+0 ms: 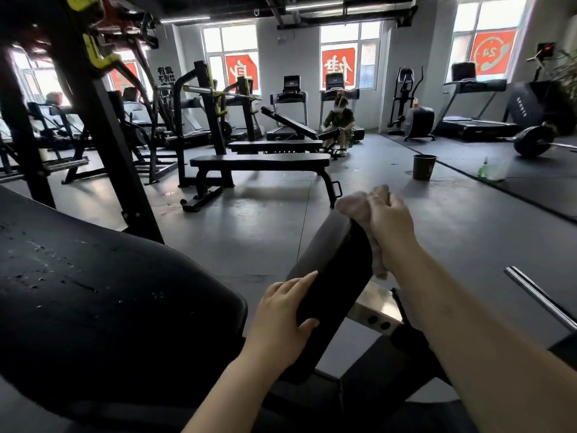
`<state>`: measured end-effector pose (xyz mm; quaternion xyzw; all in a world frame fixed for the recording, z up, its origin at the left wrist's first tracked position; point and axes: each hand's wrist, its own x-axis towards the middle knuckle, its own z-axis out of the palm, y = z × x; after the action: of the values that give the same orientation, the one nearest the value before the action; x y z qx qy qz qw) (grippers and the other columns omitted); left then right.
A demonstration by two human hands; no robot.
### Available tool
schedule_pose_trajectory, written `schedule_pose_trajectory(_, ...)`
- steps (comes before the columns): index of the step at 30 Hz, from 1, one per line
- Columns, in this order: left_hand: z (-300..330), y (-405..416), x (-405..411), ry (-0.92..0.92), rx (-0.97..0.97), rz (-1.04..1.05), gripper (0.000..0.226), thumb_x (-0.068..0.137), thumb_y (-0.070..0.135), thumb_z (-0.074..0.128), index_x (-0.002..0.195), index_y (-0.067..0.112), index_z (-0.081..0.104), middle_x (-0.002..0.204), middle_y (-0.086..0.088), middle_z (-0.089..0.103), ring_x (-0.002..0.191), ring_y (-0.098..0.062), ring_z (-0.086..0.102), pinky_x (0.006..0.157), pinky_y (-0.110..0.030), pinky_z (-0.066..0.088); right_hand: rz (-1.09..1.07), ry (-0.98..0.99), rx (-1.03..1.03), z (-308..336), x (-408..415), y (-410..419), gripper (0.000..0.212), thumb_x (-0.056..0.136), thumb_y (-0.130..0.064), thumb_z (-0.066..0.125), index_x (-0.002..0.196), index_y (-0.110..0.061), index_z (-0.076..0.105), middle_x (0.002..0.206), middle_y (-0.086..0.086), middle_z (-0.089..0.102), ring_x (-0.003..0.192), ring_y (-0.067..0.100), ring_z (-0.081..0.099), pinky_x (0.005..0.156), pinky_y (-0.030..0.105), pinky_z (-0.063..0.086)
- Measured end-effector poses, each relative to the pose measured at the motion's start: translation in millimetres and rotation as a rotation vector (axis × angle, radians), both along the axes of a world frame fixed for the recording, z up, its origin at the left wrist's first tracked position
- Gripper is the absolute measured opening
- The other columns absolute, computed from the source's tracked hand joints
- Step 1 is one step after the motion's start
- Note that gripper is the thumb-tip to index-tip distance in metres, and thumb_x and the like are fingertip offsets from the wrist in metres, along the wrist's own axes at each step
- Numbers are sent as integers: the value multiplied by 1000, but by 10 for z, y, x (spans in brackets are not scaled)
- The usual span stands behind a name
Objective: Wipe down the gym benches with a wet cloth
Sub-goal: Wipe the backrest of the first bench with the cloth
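Left hand [282, 317] grips near end of small black seat pad [331, 276], fingers flat on top, thumb curled round its edge. Right hand [388, 220] presses bunched cloth [359, 210] against pad's far right edge, fingers curled round it. Flat bench [260, 160] beyond; dark bucket [424, 167] far right.

**Black pads, grey floor, red signs**

The pad [331, 276] under my hands is plain black, and the bigger pad [109, 292] to my left is black too, flecked with pale specks. My cloth [359, 210] is a washed-out pinkish beige. The floor [249, 226] is flat grey. A dark cup [423, 167] stands by a green bottle [483, 171]. The window signs [338, 64] are red with pale characters, and the rack's hooks [101, 56] are yellow-green.
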<state>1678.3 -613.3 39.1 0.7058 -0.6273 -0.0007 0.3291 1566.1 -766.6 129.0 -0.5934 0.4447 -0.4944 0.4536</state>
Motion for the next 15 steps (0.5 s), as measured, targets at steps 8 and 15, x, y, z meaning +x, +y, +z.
schedule_pose_trajectory(8, -32, -2, -1, 85, 1, -41, 68, 84, 17, 67, 142, 34, 35, 139, 20, 40, 131, -7, 28, 98, -7, 16, -136, -6, -421, -904, 215, 943, 68, 98, -28, 37, 147, -23, -9, 159, 0, -9, 137, -11, -13, 104, -2, -2)
schedule_pose_trajectory(15, -31, 53, 3, 105, 24, -44, 70, 87, 17, 64, 144, 33, 27, 115, 31, 27, 126, 2, 23, 91, 1, 11, -164, 10, -316, -693, 182, 737, 77, 96, -31, 46, 151, -15, -6, 159, 7, -4, 143, 11, 4, 102, 1, 1)
